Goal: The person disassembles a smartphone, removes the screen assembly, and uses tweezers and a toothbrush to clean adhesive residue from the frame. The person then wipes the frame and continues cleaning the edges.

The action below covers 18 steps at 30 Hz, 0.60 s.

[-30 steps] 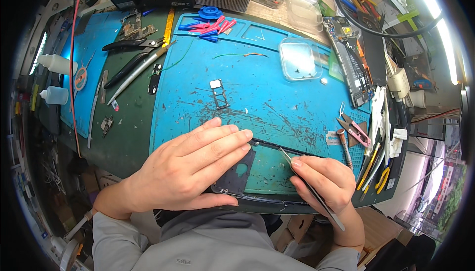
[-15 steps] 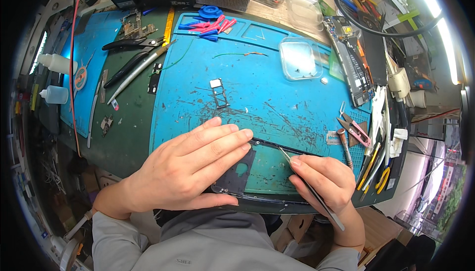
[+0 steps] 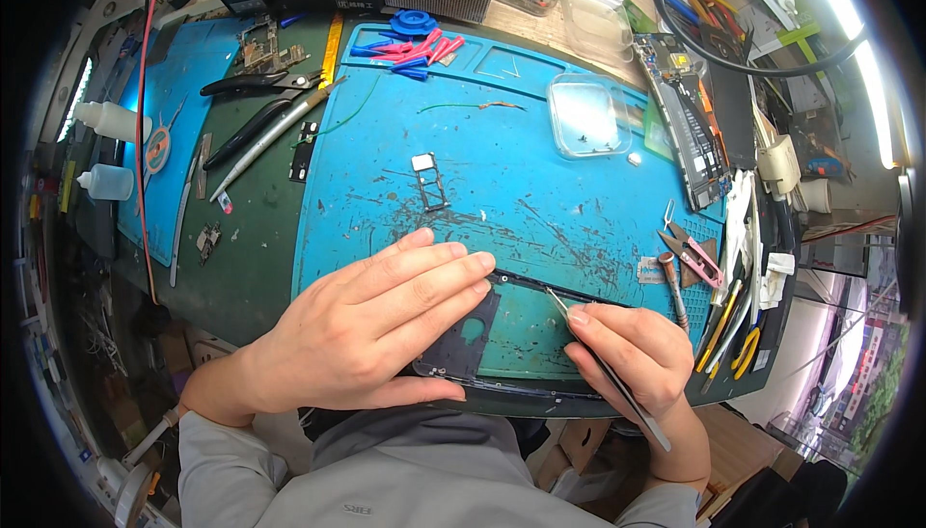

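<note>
A dark phone frame (image 3: 461, 343), with an open middle and thin long rails, lies at the mat's near edge. My left hand (image 3: 362, 325) covers its left part. The straight, close fingers reach its far rail, and the thumb lies along the near rail, so the hand spans and holds it. Metal tweezers (image 3: 617, 383) are pinched in my right hand (image 3: 637, 350). Their tips point at the inner side of the far rail; whether they touch it I cannot tell. Beyond my left fingers rests a small black SIM tray (image 3: 429, 184) with a white piece at one end.
On the scratched blue mat (image 3: 521, 171) stands a clear plastic box (image 3: 586, 123). Pink and blue tips (image 3: 415, 51) lie at the back. Pink-handled snips (image 3: 696, 256) and a screwdriver (image 3: 673, 289) are to the right. Pliers (image 3: 256, 82) and two bottles (image 3: 106, 183) sit left.
</note>
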Tool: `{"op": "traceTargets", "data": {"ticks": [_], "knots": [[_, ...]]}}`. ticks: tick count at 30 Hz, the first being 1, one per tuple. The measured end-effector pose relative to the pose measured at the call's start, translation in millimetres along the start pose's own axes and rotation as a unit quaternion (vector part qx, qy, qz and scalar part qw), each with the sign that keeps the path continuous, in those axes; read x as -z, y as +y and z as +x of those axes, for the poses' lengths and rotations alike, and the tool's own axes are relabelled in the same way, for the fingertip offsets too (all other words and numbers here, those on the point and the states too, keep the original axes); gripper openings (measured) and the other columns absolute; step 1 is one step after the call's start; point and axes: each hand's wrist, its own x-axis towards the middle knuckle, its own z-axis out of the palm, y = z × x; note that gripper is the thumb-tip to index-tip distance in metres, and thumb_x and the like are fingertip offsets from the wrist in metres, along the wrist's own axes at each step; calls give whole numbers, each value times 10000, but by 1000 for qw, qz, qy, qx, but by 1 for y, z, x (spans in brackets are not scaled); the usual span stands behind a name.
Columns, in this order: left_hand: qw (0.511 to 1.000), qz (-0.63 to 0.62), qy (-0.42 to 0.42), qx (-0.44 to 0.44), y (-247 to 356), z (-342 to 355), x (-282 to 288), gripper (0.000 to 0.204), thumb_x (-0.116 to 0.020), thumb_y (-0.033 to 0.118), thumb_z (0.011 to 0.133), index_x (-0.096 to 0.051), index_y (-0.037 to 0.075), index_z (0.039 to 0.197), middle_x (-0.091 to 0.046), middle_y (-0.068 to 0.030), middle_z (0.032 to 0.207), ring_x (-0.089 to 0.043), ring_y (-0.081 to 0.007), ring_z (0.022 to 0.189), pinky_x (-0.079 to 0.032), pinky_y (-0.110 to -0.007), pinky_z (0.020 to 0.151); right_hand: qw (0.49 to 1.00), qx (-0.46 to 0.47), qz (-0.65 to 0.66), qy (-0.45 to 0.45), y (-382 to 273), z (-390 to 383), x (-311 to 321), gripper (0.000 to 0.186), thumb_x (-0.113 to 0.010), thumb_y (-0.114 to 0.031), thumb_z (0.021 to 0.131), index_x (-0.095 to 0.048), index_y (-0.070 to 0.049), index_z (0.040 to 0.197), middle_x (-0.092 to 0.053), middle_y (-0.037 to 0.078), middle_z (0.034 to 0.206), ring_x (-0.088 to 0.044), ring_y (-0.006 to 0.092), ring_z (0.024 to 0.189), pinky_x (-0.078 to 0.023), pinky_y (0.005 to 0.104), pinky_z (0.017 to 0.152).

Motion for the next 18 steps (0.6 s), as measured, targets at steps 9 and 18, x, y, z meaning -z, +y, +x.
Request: {"op": "traceTargets", "data": {"ticks": [9,18], "knots": [[1000,-11,11,7,0,0,-2,797,-906,450,774,-668,-40,1356,-648,-178,1461,-628,-360,1348,-477,-524,1175,1000,0,-3,-2,0,1,0,346,-885,-23,785,-792,10,1116,-791,145,1012,-771,242,821,-589,318,632],[1000,-3,4,1,1,1,0,784,-856,437,794,-655,-75,1353,-607,-174,1490,-601,-333,1362,-508,-510,1166,1000,3,-1,-2,0,3,-1,339,-885,-22,782,-795,10,1107,-790,136,1010,-773,242,819,-594,320,639]]}}
